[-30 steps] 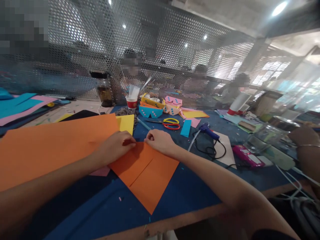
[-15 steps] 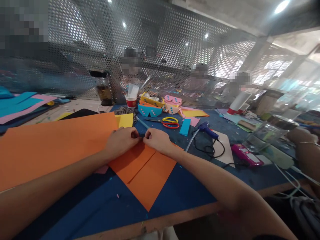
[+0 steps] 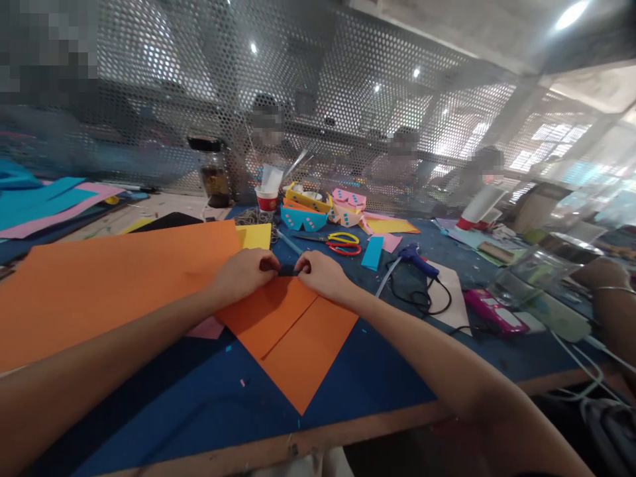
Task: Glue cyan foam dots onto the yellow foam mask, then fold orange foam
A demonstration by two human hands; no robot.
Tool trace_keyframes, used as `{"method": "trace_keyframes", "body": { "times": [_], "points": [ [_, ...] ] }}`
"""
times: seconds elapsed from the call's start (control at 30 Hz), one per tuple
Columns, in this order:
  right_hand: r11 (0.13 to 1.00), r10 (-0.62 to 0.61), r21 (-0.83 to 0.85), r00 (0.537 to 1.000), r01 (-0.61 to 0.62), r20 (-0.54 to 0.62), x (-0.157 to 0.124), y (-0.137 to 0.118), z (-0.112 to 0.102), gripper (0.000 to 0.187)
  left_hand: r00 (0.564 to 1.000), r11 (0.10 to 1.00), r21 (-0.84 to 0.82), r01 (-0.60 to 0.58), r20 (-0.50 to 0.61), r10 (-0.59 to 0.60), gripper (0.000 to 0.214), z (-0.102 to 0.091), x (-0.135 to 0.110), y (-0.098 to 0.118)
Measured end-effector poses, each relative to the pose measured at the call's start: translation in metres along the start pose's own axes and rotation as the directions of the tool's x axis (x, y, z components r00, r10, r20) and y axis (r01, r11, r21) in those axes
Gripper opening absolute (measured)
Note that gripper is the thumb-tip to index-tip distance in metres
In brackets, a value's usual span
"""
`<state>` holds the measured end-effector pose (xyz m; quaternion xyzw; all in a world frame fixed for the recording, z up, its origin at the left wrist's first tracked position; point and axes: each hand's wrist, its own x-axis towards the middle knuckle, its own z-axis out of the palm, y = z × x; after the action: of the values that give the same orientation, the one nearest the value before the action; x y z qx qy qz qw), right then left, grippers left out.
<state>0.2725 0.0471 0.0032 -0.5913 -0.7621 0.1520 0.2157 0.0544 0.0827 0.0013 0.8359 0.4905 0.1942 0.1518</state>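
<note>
A folded sheet of orange paper lies on the blue tabletop with one corner pointing toward me. A slanting edge of a flap runs across it. At its far edge my left hand pinches the paper with thumb and forefinger. My right hand grips the same far edge a short way to the right, fingers closed. A small gap separates the two hands, and the paper's edge between them looks straight. Under my left forearm a larger orange sheet spreads to the left.
Beyond my hands are scissors, paper glasses, a red-and-white cup and a dark-lidded jar. To the right sit a blue glue gun with its cord and a magenta device. Another person's arm is at far right.
My hands have drawn slightly apart along the paper's far edge, showing more of it between them. The whole view has shifted a little.
</note>
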Motion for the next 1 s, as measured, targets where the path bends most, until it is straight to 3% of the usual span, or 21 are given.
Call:
{"method": "trace_keyframes", "body": {
  "times": [0.47,1.0],
  "points": [
    [0.999,-0.007,-0.032,1.000,0.007,0.022,-0.001,0.014,-0.008,0.023,0.998,0.997,-0.047,-0.064,-0.003,0.064,0.028,-0.005,0.007,-0.024],
    [0.999,-0.037,0.017,0.997,0.036,0.071,0.001,0.023,-0.012,0.030,0.998,0.996,-0.069,-0.064,0.014,0.066,0.033,-0.020,-0.002,-0.025]
  ]
}}
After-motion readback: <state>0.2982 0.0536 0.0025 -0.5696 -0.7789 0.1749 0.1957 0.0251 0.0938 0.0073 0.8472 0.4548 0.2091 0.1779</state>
